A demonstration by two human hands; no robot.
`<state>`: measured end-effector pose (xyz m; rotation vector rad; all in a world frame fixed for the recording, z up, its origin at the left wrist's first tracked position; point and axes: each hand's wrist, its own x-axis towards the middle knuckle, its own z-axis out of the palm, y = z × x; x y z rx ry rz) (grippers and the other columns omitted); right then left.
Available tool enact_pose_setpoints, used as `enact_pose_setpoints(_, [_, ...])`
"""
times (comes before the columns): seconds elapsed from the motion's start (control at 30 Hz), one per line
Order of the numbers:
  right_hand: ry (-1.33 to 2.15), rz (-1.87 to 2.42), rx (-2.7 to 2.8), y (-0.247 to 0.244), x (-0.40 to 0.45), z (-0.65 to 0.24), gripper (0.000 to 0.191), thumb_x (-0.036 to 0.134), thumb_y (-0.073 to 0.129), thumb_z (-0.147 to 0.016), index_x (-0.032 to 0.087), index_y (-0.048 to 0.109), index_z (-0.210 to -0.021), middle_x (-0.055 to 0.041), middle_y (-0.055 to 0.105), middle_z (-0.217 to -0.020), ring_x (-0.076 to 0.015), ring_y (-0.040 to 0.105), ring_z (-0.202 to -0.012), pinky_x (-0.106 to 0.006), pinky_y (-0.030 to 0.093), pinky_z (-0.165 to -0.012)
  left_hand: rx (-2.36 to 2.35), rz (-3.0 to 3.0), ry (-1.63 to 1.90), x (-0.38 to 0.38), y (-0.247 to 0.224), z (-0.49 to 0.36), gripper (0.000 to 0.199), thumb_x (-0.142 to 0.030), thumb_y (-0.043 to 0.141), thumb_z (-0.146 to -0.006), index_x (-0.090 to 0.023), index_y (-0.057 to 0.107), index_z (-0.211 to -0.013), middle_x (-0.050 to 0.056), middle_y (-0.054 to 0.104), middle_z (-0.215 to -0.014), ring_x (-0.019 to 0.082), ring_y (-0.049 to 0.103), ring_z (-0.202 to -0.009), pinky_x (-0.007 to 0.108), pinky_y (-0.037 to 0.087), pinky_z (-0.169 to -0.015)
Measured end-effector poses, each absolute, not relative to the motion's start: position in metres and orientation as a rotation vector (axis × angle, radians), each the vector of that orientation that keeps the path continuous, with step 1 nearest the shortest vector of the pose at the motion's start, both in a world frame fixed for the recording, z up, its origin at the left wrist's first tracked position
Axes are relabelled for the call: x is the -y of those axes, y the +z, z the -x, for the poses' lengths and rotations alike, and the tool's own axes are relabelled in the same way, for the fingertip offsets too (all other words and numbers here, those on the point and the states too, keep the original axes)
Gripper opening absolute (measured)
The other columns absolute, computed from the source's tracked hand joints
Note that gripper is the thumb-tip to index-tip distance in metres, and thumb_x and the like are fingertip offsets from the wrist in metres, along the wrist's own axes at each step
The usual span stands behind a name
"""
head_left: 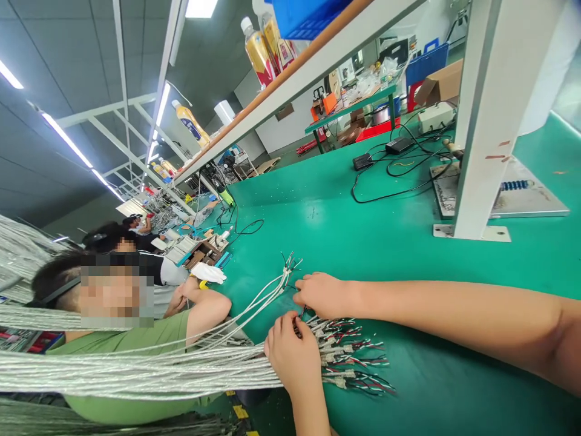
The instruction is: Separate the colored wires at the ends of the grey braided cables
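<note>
A thick bundle of pale grey cables (181, 372) runs in from the left across the green table. Its stripped ends (363, 363) fan out in black, red and white wires. My left hand (295, 354) lies over the bundle with its fingers curled round the cables. Just above it my right hand (321, 295) is closed, fingers bent down, with thin dark wire at its fingertips; what it pinches is mostly hidden. A few separate cables (267, 293) curve up beside my right hand, their split ends (290, 263) lying on the table.
A person in a green shirt (167, 333) sits at the left, close to the cables. A white glove (209, 274) lies near that person's arm. A white post (483, 139), a metal plate (535, 194) and black adapters (399, 145) are at the right. A shelf (290, 75) crosses above.
</note>
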<state>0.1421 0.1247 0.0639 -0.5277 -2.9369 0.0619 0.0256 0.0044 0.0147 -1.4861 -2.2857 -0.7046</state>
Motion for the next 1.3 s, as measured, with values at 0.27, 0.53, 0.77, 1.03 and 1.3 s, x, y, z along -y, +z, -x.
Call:
enact_pose_setpoints(0.27, [0.261,0.453,2.869,0.057,-0.132,-0.142,0.022,0.014,0.061,-0.08,0.024,0.067,-0.099,-0.0064,0.061,-0.096,-0.0226,0.06,-0.085,-0.031,0.041,-0.068,2.223,1.519,-0.739,-0.003,0.015,-0.026,0.015,-0.017,0.055,-0.086,-0.024,0.068,-0.091,0.002,0.069,-0.092,0.024,0.06,-0.09,0.037,0.035,-0.084])
enact_pose_setpoints(0.53, [0.974,0.364,2.465,0.047,-0.139,-0.13,0.019,-0.003,0.055,-0.068,0.016,0.058,-0.074,0.0,0.057,-0.077,-0.0144,0.05,-0.073,-0.024,0.035,-0.064,2.229,1.522,-0.781,-0.002,0.008,-0.021,0.018,-0.023,0.05,-0.092,-0.021,0.067,-0.1,0.005,0.069,-0.094,0.025,0.061,-0.091,0.038,0.038,-0.085])
enact_pose_setpoints(0.77, [1.351,0.411,2.142,0.043,-0.13,-0.116,0.011,0.006,0.052,-0.082,0.016,0.056,-0.078,0.0015,0.058,-0.072,-0.0124,0.055,-0.068,-0.022,0.041,-0.06,2.282,1.437,-1.049,0.003,0.009,-0.016,0.021,-0.037,0.048,-0.096,-0.019,0.056,-0.102,0.007,0.07,-0.09,0.026,0.062,-0.086,0.036,0.042,-0.081])
enact_pose_setpoints(1.03, [1.884,0.336,1.78,0.042,-0.117,-0.107,0.013,0.008,0.051,-0.084,0.016,0.052,-0.094,0.0027,0.059,-0.074,-0.0107,0.062,-0.062,-0.026,0.054,-0.064,2.401,1.3,-1.203,0.005,0.01,-0.018,0.018,-0.037,0.043,-0.096,-0.022,0.052,-0.098,0.006,0.071,-0.087,0.026,0.063,-0.084,0.032,0.04,-0.07])
enact_pose_setpoints(1.3, [1.834,0.327,1.701,0.032,-0.106,-0.105,0.028,0.005,0.061,-0.073,0.018,0.056,-0.097,0.0023,0.063,-0.078,-0.0124,0.061,-0.069,-0.026,0.052,-0.067,2.356,1.325,-1.218,0.008,0.01,-0.02,0.017,-0.034,0.041,-0.096,-0.021,0.052,-0.095,0.004,0.067,-0.081,0.023,0.06,-0.079,0.028,0.038,-0.066])
